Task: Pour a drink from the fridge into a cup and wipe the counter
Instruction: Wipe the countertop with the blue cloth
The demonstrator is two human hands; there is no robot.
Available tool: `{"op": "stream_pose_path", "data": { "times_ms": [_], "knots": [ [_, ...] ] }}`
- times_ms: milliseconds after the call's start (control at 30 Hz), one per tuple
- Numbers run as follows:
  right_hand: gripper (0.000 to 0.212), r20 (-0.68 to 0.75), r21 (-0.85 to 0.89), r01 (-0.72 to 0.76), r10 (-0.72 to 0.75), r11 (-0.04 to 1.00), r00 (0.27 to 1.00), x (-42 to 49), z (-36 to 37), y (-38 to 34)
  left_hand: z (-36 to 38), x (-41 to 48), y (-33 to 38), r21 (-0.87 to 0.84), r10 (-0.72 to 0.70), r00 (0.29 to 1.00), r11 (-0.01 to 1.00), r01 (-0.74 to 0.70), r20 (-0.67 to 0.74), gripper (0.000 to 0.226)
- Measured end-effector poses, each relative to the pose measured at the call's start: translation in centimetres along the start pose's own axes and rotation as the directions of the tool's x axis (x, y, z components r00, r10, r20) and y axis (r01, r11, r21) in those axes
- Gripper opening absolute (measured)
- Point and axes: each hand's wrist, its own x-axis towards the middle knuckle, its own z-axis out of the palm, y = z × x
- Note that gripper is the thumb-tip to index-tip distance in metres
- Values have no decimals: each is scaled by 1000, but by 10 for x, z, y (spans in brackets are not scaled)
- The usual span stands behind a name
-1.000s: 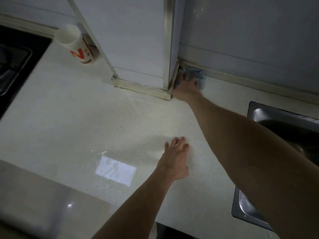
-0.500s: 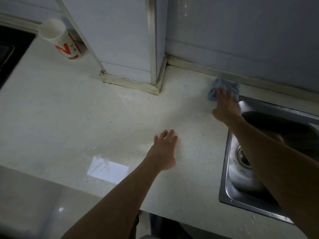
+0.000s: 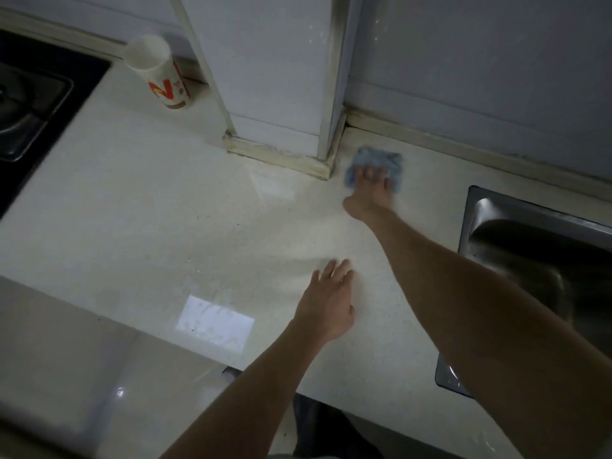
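A blue cloth (image 3: 377, 160) lies flat on the pale counter (image 3: 165, 226), just right of the wall column's base. My right hand (image 3: 367, 190) presses down on the cloth, fingers spread over it, arm stretched far forward. My left hand (image 3: 328, 303) rests palm-down on the counter nearer the front edge, fingers apart and holding nothing. A white paper cup (image 3: 159, 72) with red print stands at the back left beside the column. No drink bottle is in view.
A white wall column (image 3: 275, 77) juts onto the counter at the back centre. A steel sink (image 3: 530, 260) is set into the counter at the right. A black stove top (image 3: 29, 104) fills the far left. A bright light patch (image 3: 215, 321) lies near the front edge.
My right hand has slid the cloth back left from the sink's corner toward the column base. My left hand has stayed flat on the counter.
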Motion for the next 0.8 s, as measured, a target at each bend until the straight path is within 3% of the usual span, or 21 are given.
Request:
{"op": "stream_pose_path", "data": {
  "times_ms": [133,300,567,800],
  "knots": [
    [85,35,-61,130,-128,990,991,1,4,-25,13,-20,-1,-2,-46,999,999,46,-5,57],
    [83,-3,-153,213,-216,965,976,-22,2,19,23,-34,-2,20,-48,997,999,47,59,53],
    [88,-120,-92,-50,39,995,992,-95,6,130,26,-39,-2,78,-27,994,997,19,106,56],
    [77,-46,66,-310,313,949,949,-90,8,102,36,-63,-5,71,-35,995,997,28,93,55]
  ]
}}
